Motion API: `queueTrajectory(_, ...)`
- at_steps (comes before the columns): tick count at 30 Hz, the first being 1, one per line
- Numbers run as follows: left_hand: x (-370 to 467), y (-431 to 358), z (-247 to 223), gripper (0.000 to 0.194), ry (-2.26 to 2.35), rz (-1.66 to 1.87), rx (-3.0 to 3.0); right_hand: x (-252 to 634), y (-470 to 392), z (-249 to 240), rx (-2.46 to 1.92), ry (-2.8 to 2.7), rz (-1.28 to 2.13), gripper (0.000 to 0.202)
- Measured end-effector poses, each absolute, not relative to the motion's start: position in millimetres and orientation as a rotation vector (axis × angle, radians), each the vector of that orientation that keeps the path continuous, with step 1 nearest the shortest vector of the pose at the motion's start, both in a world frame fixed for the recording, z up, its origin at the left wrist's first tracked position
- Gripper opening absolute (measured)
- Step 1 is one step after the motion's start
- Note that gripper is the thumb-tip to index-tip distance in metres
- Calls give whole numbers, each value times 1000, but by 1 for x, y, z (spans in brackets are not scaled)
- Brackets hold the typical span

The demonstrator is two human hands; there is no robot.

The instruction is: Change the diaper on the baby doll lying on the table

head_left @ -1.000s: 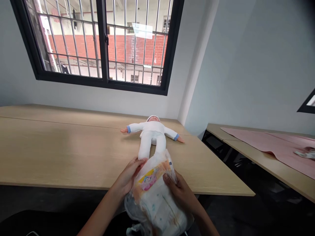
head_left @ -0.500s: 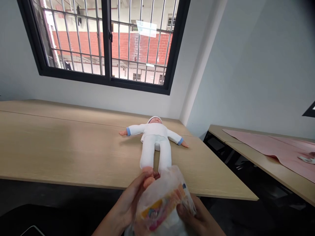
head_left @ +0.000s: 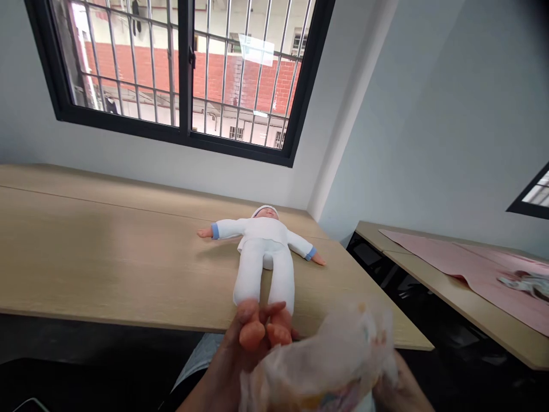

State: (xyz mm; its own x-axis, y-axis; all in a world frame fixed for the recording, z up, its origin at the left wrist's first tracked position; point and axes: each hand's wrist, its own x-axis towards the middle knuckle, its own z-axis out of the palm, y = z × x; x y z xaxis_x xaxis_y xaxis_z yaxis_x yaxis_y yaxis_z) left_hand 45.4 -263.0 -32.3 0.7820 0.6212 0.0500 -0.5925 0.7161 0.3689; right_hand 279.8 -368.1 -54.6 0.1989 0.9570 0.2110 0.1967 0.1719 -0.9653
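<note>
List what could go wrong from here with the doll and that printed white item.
The doll lies with its feet at the table's near edge, in the left hand; a pull toward the person could drag it off.

The printed white item, held by the right hand, looks thin and loose, so it might snag on the feet or tear.

It also hangs in front of the table edge, so it could drop to the floor if the fingers slip.

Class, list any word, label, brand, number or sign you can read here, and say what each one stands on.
No text can be read.
Crumpled white item in the right hand: coloured print, too blurred to make out any words.
Doll's white clothes: no lettering shows.
</note>
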Motion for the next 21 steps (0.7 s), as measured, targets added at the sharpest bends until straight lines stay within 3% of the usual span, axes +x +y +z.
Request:
queueTrajectory(4,40,-254,-17,35,-14,582,407,312,-346,-8,-1268,-1125,699,44)
queueTrajectory(7,36,-246,0,47,-19,536,532,340,-322,45,-1328,-1051,422,43)
queueTrajectory(13,34,-235,48,53,-5,616,655,371,-286,123,-1203,-840,-506,43)
queueTrajectory(16,42,-226,77,52,-61,654,695,352,-272,106,-1053,-890,-750,48)
queueTrajectory(18,50,-217,94,51,-122,683,718,332,-263,67,-1149,-891,-854,40)
queueTrajectory(21,61,-201,116,50,-193,733,758,301,-255,-10,-1394,-1513,-728,25)
